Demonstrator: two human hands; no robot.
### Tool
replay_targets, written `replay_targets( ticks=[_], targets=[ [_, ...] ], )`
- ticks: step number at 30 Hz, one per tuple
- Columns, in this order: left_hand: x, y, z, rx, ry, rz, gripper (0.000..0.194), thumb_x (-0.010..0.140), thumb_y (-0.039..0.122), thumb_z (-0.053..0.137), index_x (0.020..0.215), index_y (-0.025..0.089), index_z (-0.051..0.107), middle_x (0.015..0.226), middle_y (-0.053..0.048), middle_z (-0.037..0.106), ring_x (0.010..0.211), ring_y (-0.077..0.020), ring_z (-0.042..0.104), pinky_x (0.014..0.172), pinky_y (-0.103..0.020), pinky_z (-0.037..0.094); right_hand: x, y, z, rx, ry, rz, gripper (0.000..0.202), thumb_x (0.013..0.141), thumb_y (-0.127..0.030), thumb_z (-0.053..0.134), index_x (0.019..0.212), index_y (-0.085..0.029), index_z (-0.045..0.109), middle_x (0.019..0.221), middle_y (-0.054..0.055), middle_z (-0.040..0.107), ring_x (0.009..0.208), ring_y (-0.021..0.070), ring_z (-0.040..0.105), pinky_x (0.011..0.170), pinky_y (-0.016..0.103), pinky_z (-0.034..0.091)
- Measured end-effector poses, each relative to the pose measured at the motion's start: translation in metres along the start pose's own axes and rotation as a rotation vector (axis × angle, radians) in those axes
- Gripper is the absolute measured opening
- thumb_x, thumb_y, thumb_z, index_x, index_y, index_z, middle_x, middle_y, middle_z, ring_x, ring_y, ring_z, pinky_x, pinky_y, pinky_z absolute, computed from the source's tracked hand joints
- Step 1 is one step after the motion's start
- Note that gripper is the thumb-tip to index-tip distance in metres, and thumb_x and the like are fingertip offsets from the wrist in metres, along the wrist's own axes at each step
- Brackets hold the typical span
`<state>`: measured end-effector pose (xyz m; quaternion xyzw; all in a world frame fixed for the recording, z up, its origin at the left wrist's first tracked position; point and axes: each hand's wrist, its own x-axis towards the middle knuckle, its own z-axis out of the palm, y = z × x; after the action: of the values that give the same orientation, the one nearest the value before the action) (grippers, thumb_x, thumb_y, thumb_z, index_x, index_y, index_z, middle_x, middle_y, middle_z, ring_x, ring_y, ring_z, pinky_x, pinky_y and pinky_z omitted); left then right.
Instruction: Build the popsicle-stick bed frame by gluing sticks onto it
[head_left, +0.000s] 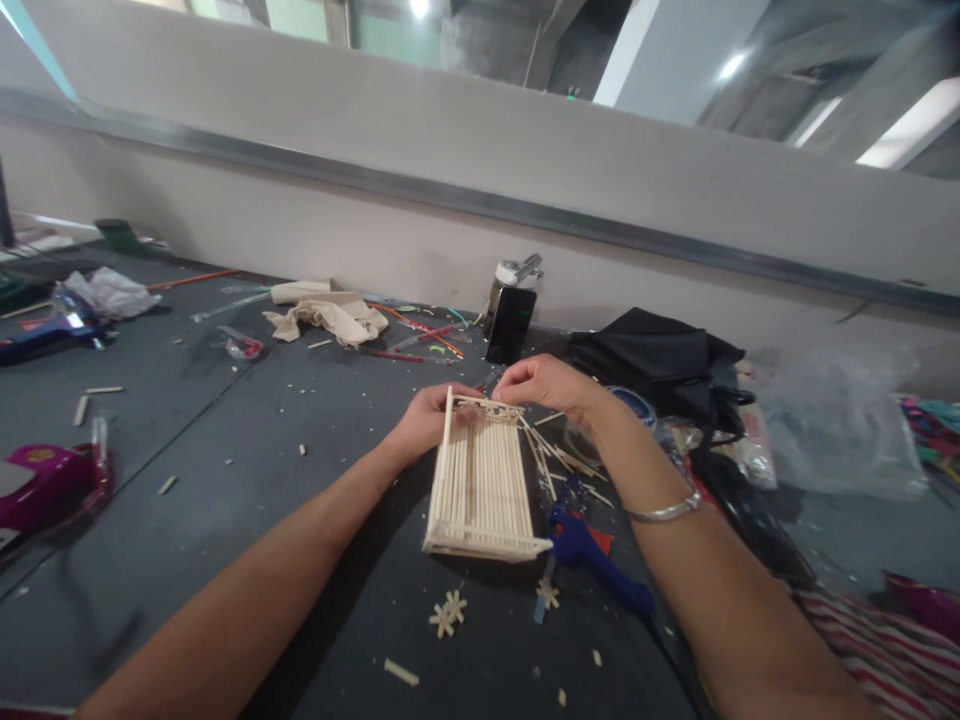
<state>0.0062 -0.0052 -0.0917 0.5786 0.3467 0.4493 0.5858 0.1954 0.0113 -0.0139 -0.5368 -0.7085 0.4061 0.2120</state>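
At the centre of the dark, matt table, between both hands: a stick frame of pale, straight wooden rods. Shows a flat, ribbed panel of rods laid lengthwise, side by side, with thin raised rails at the near, left and far edges. Cannot tell whether in contact with the table at the near end.

Left hand: clamped on the far left corner of the frame, with fingers partly hidden behind the rods. Extends from a straight forearm, angled in from lower left.

Right hand: arched over the far right corner, wrist bent, thumb and fingertips drawn together at the far rail. Cannot make out any small piece in the pinch. Carries a smooth, silvery bracelet on the forearm.

Right of the frame: slim loose sticks in a crossed heap, near a blue plastic glue gun with a dark cord. Nearer than the frame: small star-shaped wooden pieces. Beyond the hands: a flat, glossy black phone, upright in front of a bottle; to the right, a creased black bag.
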Motion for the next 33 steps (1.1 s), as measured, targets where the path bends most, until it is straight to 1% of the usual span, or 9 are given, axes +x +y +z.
replay_targets(
  ticks=[4,10,15,17,21,24,28,31,33],
  targets=[
    [0.001,0.001,0.0,0.037,0.012,0.013,0.027,0.066,0.031,0.072,0.085,0.012,0.067,0.071,-0.001,0.065,0.061,-0.0095,0.054,0.06,-0.022,0.042,0.0,0.002,0.0,-0.001,0.0,-0.005,0.009,0.064,-0.026,0.067,0.065,-0.019,0.073,0.066,0.0,0.069,0.064,0.0121,0.058,0.067,0.025,0.045],
    [0.0,0.002,0.002,0.076,0.04,0.005,0.026,0.066,0.033,0.072,0.082,0.012,0.068,0.068,-0.001,0.064,0.058,-0.0099,0.053,0.057,-0.022,0.04,0.0,0.009,0.0,0.05,-0.011,-0.018,0.009,0.064,-0.027,0.068,0.066,-0.02,0.072,0.064,-0.001,0.068,0.062,0.0114,0.057,0.066,0.024,0.044],
    [-0.001,0.011,0.001,0.147,0.008,0.032,0.027,0.066,0.032,0.072,0.084,0.012,0.068,0.074,-0.003,0.066,0.064,-0.0115,0.055,0.061,-0.023,0.042,-0.001,0.012,0.002,0.108,-0.018,-0.019,0.012,0.064,-0.029,0.068,0.068,-0.019,0.072,0.064,-0.001,0.068,0.062,0.0114,0.057,0.065,0.024,0.045],
    [0.0,0.014,0.001,0.185,0.014,0.046,0.025,0.067,0.031,0.071,0.083,0.012,0.069,0.074,-0.003,0.066,0.065,-0.0118,0.055,0.062,-0.023,0.042,-0.001,0.012,0.003,0.118,-0.007,-0.025,0.012,0.064,-0.029,0.068,0.068,-0.019,0.072,0.064,-0.001,0.068,0.061,0.0112,0.056,0.065,0.024,0.044],
    [0.005,0.013,0.003,0.247,0.035,0.052,0.018,0.068,0.028,0.068,0.078,0.013,0.068,0.069,-0.002,0.064,0.062,-0.011,0.053,0.059,-0.023,0.04,-0.001,0.014,0.003,0.121,0.015,-0.035,0.012,0.064,-0.028,0.068,0.068,-0.018,0.072,0.064,-0.001,0.068,0.061,0.0112,0.057,0.065,0.024,0.044],
    [0.006,0.012,0.006,0.25,0.048,0.058,0.015,0.068,0.026,0.066,0.076,0.013,0.067,0.066,-0.001,0.063,0.059,-0.0106,0.051,0.057,-0.023,0.038,-0.002,0.016,0.002,0.136,0.009,-0.036,0.017,0.065,-0.033,0.069,0.07,-0.017,0.072,0.065,0.0,0.068,0.062,0.0114,0.058,0.066,0.025,0.044],
    [0.005,0.014,0.007,0.202,0.044,0.045,0.015,0.067,0.026,0.066,0.076,0.014,0.067,0.066,-0.001,0.062,0.058,-0.0106,0.05,0.056,-0.023,0.038,-0.012,0.017,0.002,0.133,0.018,-0.031,0.027,0.073,-0.043,0.064,0.078,-0.018,0.073,0.074,0.002,0.071,0.068,0.0135,0.061,0.067,0.026,0.046],
    [0.005,0.015,0.007,0.189,0.041,0.031,0.015,0.067,0.025,0.067,0.077,0.013,0.067,0.067,-0.002,0.063,0.059,-0.011,0.051,0.057,-0.023,0.039,-0.023,0.015,0.006,0.078,0.062,-0.083,0.027,0.073,-0.039,0.066,0.09,-0.019,0.071,0.086,0.003,0.072,0.078,0.0156,0.063,0.073,0.027,0.047],
    [0.005,0.015,0.007,0.183,0.041,0.031,0.015,0.066,0.025,0.067,0.076,0.013,0.067,0.067,-0.002,0.063,0.06,-0.0111,0.052,0.058,-0.024,0.039,-0.029,0.014,0.011,0.013,0.107,-0.117,0.029,0.071,-0.035,0.069,0.095,-0.018,0.069,0.088,0.004,0.071,0.079,0.0161,0.063,0.073,0.027,0.048]
  ],
)
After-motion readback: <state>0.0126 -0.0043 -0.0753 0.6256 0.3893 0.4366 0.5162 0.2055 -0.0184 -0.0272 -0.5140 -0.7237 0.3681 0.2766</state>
